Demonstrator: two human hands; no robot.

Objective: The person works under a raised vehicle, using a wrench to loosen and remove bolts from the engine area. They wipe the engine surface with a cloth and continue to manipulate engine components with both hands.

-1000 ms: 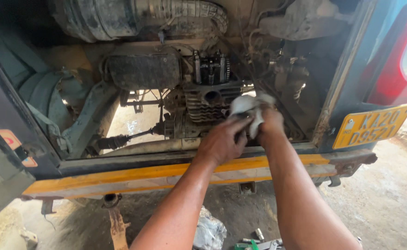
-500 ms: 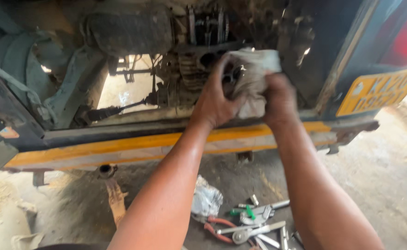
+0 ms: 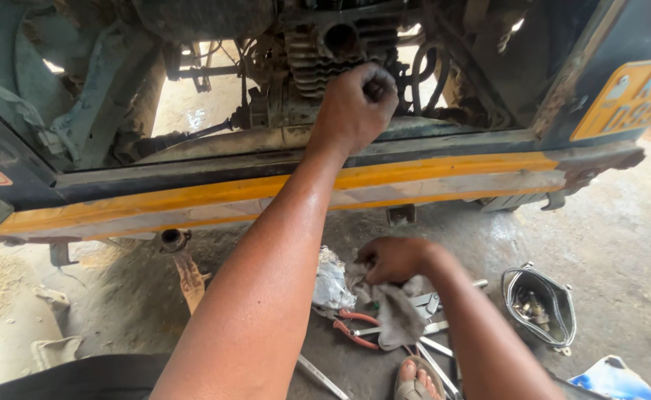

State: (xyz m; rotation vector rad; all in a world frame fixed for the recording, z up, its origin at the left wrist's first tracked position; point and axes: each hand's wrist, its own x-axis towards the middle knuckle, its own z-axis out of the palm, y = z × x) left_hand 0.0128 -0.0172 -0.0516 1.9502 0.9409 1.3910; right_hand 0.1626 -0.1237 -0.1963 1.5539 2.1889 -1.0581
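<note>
Left hand (image 3: 355, 107) is up in the open engine bay, closed into a fist against the finned engine cylinder (image 3: 321, 63). Can't tell whether anything is inside the fist. The forearm runs down and back across the yellow bumper strip (image 3: 192, 194) of the vehicle.

Right hand (image 3: 393, 259) is low, near the ground, fingers pinched shut on a dirty grey rag (image 3: 398, 315). The rag hangs from the fingers and drapes over the tools lying on the floor.

Around the rag: red-handled pliers (image 3: 355, 330) just beside and partly under it, a few wrenches (image 3: 433, 326) poking out on the far side, and a crumpled bit of silvery plastic wrap (image 3: 331, 281) touching its left edge. A sandalled foot (image 3: 416, 379) sits just below the tools.

Further right, well apart from the hand, a small dark pan (image 3: 540, 304) sits on the concrete with some small metal parts in it. A yellow number plate (image 3: 632, 96) is on the vehicle body at upper right. An exhaust pipe end (image 3: 171, 238) sticks out under the bumper at left.
</note>
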